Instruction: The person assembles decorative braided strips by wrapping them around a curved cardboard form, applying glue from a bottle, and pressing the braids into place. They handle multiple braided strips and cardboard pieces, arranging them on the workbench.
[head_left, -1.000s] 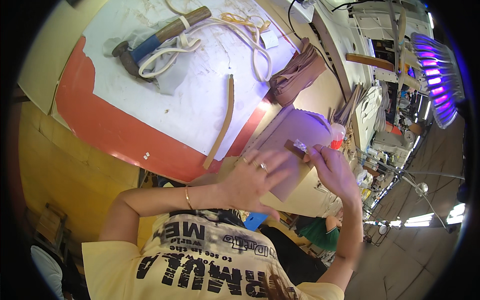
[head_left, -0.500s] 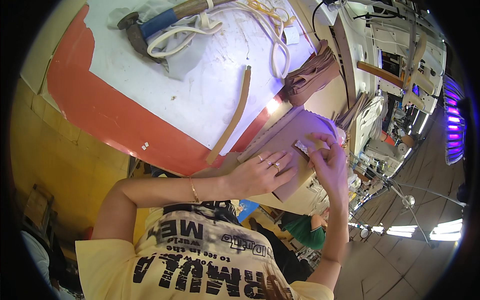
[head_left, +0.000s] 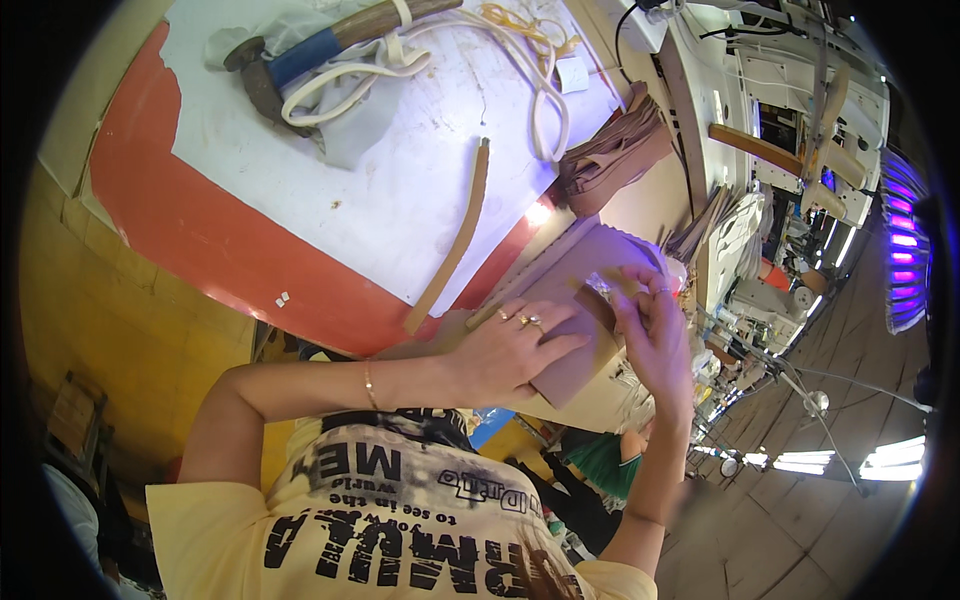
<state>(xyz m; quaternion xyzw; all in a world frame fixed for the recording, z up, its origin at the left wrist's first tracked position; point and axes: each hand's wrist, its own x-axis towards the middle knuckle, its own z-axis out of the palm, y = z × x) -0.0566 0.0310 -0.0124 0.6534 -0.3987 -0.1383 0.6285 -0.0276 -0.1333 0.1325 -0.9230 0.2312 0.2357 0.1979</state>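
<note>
Left hand (head_left: 515, 350): lies palm down on top of a flat mauve panel (head_left: 575, 365), near the edge closest to the body. It is not gripping anything. The fingers reach out to the right, and shiny rings sit on them.
Right hand (head_left: 655, 325): has its thumb and bent fingers pinched together on a small brown piece (head_left: 597, 304). The wrist is raised up from the lower edge.
Small brown piece: is at the right hand's fingertips, over the mauve panel. A shiny clear bit (head_left: 599, 284) is at its top end. It is a bit blurry, so I cannot tell if the two are stuck together.
Mauve panel: lies at the right end of the table, under the left hand.
Long tan strip (head_left: 466, 230): lies alone, a little bent, left of the panel. One end is on the white sheet (head_left: 330, 205) and the other is on the red border (head_left: 230, 265).
Hammer (head_left: 303, 57): lies far back on the white sheet, with a dark head and a blue band on its wooden handle. A cream cord (head_left: 410, 68) loops around it.
Brown folded stack (head_left: 620, 155): sits behind the panel.
White squares (head_left: 282, 299): two tiny ones, side by side on the red border.
Lamp (head_left: 903, 240): glows purple at the far right.
Person in green (head_left: 598, 462): is beyond the table, between the two arms.
</note>
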